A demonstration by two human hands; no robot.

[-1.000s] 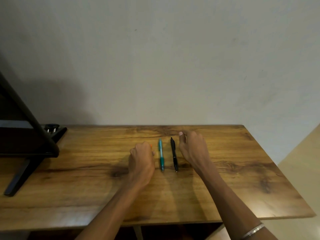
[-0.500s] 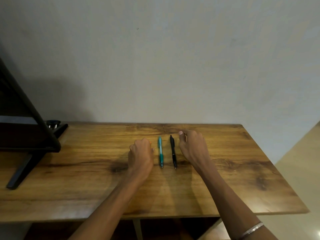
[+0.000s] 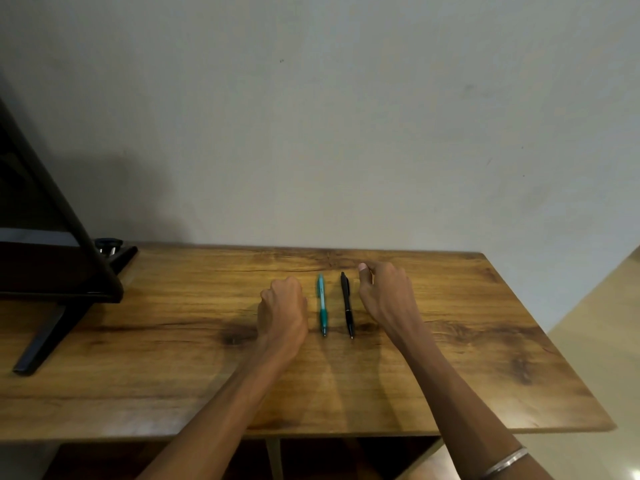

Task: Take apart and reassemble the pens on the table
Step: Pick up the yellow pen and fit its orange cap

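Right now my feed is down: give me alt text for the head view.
Two whole pens, a teal pen and a black pen, lie side by side on a wooden table, between a curled left hand and a loosely bent right hand. Neither hand touches them.

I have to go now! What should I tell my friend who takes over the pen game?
Left hand: curled in a loose fist on the table, left of the teal pen; whether it holds anything is hidden.
Right hand: resting right of the black pen, fingers curled, touching neither pen.
Both pens lie side by side, whole.
Done: nothing visible.
Left: take apart and reassemble both.
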